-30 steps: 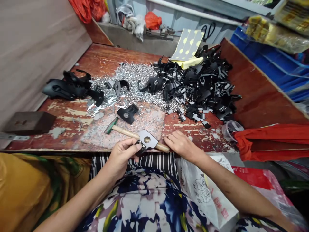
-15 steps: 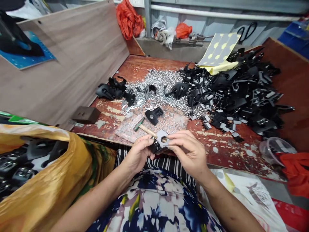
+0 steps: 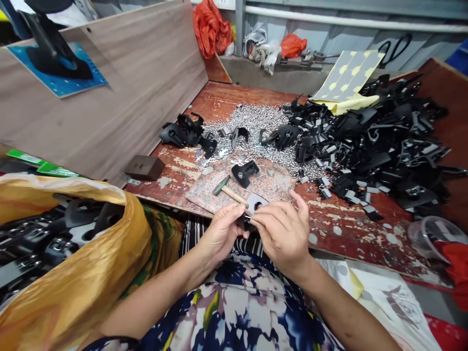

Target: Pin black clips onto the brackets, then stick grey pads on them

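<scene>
Over the table's front edge, my left hand (image 3: 224, 231) is closed around a black plastic clip with a grey face plate (image 3: 257, 200) that has a round hole. My right hand (image 3: 284, 228) pinches at the clip's near side with thumb and index finger, on what looks like a thin metal pin (image 3: 248, 213); its little finger sticks out. The fingers hide much of the clip. Just beyond lies a small hammer (image 3: 231, 192) with a wooden handle, on a speckled stone slab (image 3: 204, 189). Another black clip (image 3: 245, 173) rests on that slab.
Small metal pins (image 3: 256, 122) cover the table's middle. Black clip parts (image 3: 365, 141) are heaped at right, with a sticker sheet (image 3: 349, 75) on top. A dark block (image 3: 144, 167) sits at left, above a yellow sack (image 3: 124, 253) of clips. A clear tub (image 3: 435, 234) stands far right.
My right hand has turned and its fingertips have moved in to the clip's near side. The whole view has shifted, so the table appears further right.
</scene>
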Motion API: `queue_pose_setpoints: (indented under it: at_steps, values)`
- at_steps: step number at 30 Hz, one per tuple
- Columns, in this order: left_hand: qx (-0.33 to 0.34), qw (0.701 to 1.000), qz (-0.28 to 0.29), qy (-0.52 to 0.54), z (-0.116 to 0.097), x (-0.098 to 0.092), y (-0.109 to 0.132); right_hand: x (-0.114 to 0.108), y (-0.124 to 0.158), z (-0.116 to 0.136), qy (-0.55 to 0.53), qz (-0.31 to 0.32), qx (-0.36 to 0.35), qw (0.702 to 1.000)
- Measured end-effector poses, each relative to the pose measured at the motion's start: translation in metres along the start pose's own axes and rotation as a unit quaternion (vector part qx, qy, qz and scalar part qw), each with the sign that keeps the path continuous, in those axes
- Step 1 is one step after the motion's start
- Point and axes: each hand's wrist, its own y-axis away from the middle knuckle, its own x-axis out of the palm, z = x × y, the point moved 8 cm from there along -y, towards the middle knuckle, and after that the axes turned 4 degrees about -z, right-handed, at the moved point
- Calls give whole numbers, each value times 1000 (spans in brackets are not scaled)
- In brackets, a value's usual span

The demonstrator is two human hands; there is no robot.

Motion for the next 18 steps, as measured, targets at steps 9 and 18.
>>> queue_pose_setpoints:
  at_steps: [9,18]
  values:
    - [34,999,-35,-6,0,2,9,11,1,20,36,39,-72,996]
    - [132,971,-76,-184,-28,-47,57,35,1,18,-45,95,-59,993]
